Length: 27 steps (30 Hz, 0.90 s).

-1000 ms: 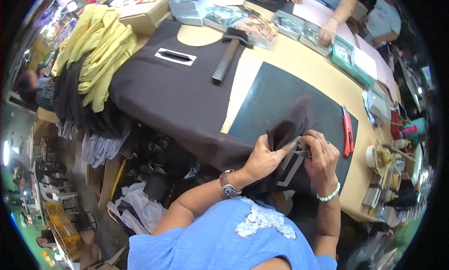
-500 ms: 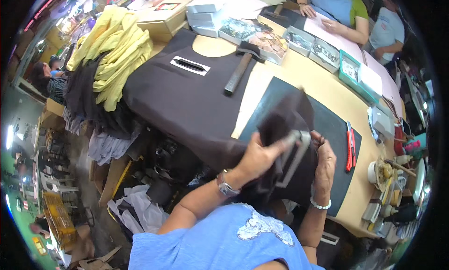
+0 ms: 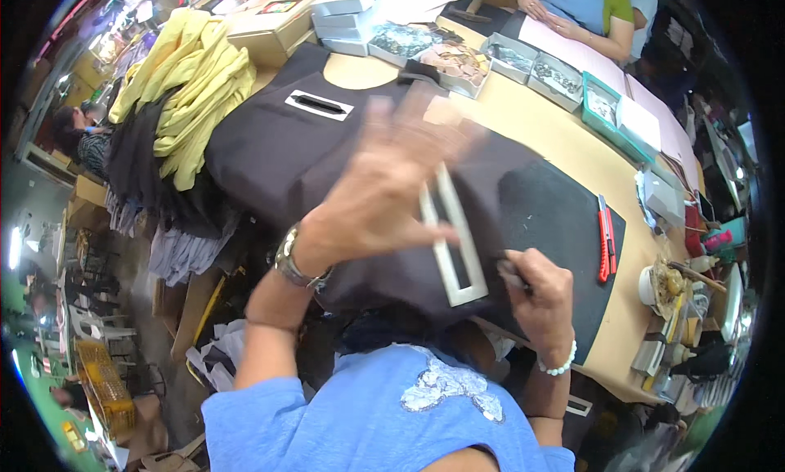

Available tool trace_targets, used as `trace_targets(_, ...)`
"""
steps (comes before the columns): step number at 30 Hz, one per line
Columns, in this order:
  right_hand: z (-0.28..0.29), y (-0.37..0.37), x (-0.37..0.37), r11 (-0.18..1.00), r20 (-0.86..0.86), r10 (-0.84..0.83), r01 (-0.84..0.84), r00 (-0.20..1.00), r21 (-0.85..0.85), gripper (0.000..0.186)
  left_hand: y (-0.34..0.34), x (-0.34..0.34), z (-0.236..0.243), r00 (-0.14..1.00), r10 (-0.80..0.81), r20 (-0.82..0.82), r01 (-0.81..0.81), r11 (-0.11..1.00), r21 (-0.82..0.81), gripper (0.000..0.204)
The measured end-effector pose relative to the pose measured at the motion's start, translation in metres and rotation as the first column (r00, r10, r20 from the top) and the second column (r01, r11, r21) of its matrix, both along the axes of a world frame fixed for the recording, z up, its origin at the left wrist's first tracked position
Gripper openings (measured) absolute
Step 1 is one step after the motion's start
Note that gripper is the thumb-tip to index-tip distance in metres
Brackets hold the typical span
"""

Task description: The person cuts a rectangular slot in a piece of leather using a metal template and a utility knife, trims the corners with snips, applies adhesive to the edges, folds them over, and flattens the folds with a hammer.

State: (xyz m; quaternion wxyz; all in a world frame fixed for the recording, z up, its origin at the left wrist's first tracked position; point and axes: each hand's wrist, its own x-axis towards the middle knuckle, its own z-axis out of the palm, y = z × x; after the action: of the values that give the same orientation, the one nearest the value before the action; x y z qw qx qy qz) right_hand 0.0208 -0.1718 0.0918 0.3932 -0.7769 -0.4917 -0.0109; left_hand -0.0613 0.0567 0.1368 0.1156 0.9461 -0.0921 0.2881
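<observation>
While the blurred left hand point(image 3: 380, 190) spreads its fingers over the white frame point(image 3: 467, 243) on the dark cloth point(image 3: 384, 284) at the table point(image 3: 523, 125) edge, the right hand point(image 3: 540, 296) curls beside it, its grip impossible to tell.

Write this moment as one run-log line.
left hand: open, over dark fabric; right hand: at fabric edge; red cutter: on dark mat

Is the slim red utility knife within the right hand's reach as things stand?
Probably yes: only flat dark mat shows between the right hand and the knife, though that hand seems curled at the dark brown cloth.
</observation>
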Motion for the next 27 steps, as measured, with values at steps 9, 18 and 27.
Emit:
trace_targets(9,0.004,0.019,-0.008,0.942,0.203,-0.211,0.143,0.956,0.304,0.03,0.057,0.017,0.046,0.573,-0.371,-0.731,0.302,0.924,-0.233,0.022)
trace_targets(18,-0.064,-0.021,0.003,0.834,-0.454,-0.246,0.426,0.856,0.351,0.032,0.279,-0.136,0.102,0.375,0.893,-0.248,-0.816,0.445,0.368,0.04)
trace_targets(27,-0.047,-0.012,-0.028,0.853,-0.818,-0.054,0.452,0.573,0.26,0.026,-0.005,0.031,-0.1,0.963,-0.203,-0.18,-0.211,-0.148,-0.966,0.035)
